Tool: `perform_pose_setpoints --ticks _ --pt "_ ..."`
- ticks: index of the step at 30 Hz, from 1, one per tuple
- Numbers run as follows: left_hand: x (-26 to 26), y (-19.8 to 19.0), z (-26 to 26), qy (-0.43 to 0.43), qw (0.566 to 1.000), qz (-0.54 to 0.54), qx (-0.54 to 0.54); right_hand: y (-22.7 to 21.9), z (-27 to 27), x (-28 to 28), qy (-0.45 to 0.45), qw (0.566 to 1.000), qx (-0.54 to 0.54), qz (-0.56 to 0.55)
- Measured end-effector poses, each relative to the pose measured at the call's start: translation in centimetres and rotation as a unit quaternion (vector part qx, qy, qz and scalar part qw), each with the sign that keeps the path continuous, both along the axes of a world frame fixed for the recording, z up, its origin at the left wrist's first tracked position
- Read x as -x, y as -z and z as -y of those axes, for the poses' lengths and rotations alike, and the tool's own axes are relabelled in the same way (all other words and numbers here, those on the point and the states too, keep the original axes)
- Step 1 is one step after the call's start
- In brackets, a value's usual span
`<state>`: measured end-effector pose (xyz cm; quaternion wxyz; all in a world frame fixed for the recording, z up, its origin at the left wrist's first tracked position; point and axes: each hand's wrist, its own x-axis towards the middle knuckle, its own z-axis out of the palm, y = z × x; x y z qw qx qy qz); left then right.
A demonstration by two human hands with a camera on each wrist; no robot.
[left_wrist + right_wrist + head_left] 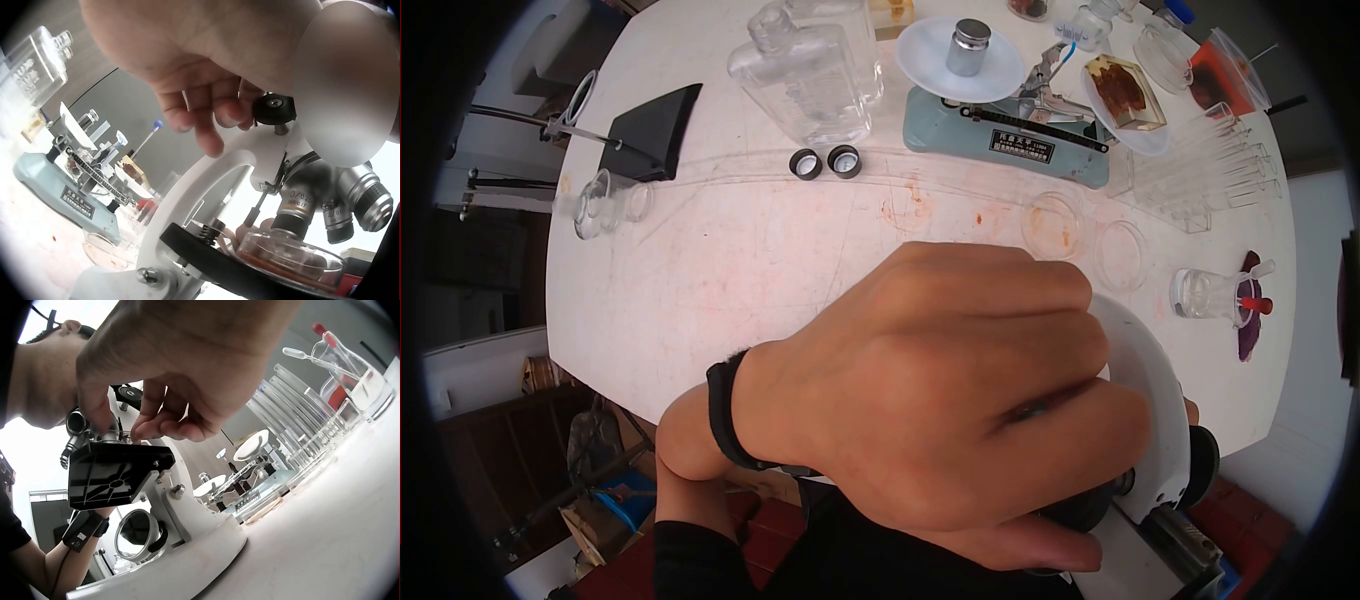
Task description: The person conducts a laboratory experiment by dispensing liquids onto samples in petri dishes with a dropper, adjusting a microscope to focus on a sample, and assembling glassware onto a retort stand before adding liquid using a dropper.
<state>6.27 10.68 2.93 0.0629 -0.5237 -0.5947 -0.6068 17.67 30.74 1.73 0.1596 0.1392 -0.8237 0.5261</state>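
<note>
A clear dish (300, 259) rests on the black stage (119, 475) at the lower right of the left wrist view, the objective marked 10 (292, 215) low over it; whether its tip dips inside the rim is hard to tell. This looks like adjusting the microscope (194, 525), so I'd roll the focus knob (274, 108) in small amounts, holding the dish flat and its glass clear of the lens. The right hand (169, 387), top centre of the right wrist view, reaches down with bent thumb and fingers gathered at the dish's edge, seemingly pinching it. The left hand (945, 390) fills the lower centre of the head view, back uppermost, wrist coming from the left, thumb and curled index clasped around the knob. Beyond, upper right, stands a balance (1005, 140), well apart from both hands.
</note>
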Motion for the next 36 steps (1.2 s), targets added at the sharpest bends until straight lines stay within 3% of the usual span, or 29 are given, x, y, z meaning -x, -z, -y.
perform_pose_setpoints --ticks 36 --pt "0.0 0.1 -0.3 -0.016 1.0 -0.006 -0.012 0.6 -0.3 -0.4 0.021 1.0 0.001 -0.005"
